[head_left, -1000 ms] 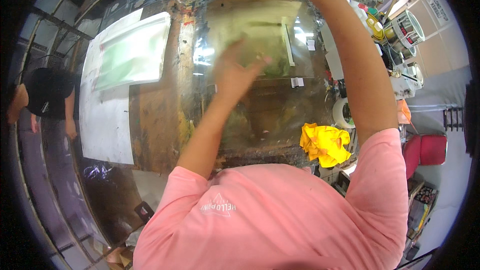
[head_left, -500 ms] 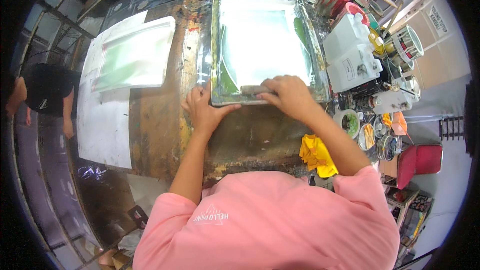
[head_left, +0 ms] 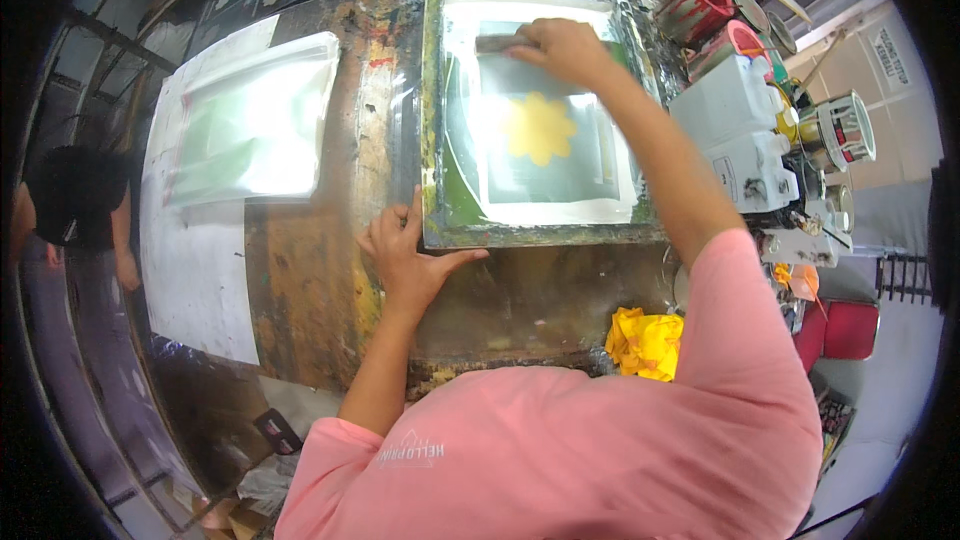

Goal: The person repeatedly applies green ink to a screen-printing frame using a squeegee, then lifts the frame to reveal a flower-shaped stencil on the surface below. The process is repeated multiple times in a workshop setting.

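Note:
A screen printing frame (head_left: pixel 550 237) lies flat on the stained worktable (head_left: pixel 310 280), its mesh bordered in white and green. Through the mesh shows a yellow flower shape (head_left: pixel 540 128). My right hand (head_left: pixel 572 52) is closed around a squeegee (head_left: pixel 492 43) on the far part of the mesh; the squeegee's lower edge is hard to make out. At the frame's near left corner rests my left hand (head_left: pixel 405 265), thumb stretched along the near edge and index finger up the left side.
Left of the frame, a clear sheet (head_left: pixel 250 120) lies over white paper (head_left: pixel 200 280). A crumpled yellow cloth (head_left: pixel 645 342) is at the near right. White jugs (head_left: pixel 735 120) and red-stained cans (head_left: pixel 695 2) crowd the right side. Another person (head_left: pixel 80 195) stands at far left.
My right hand has moved the squeegee from the frame's near edge to its far part. The yellow flower, earlier lost in glare, now shows. My left hand stays at the corner.

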A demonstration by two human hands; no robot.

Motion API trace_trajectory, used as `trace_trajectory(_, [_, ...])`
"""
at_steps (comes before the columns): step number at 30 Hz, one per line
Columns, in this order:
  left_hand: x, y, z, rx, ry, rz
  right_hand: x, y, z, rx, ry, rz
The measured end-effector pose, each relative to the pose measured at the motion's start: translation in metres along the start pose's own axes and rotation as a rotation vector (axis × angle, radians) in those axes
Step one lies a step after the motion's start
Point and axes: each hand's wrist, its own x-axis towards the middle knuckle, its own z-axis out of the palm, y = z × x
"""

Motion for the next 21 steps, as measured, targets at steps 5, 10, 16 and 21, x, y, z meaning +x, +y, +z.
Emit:
trace_trajectory(5, [0.000, 0.001, 0.001, -0.199, -0.017, -0.045, 0.043, 0.031, -0.003, -0.004, 0.032, 0.052])
trace_trajectory(10, [-0.003, -0.001, 0.003, -0.140, 0.036, 0.029, -0.004, 0.007, 0.021, -0.078, 0.139, 0.031])
trace_trajectory(16, [-0.006, -0.005, 0.009, -0.145, 0.056, 0.027, -0.121, -0.082, -0.023, -0.076, 0.011, 0.036])
trace_trajectory(21, [-0.004, 0.006, -0.001, -0.178, 0.035, -0.022, -0.188, -0.148, -0.072, -0.068, -0.079, 0.088])
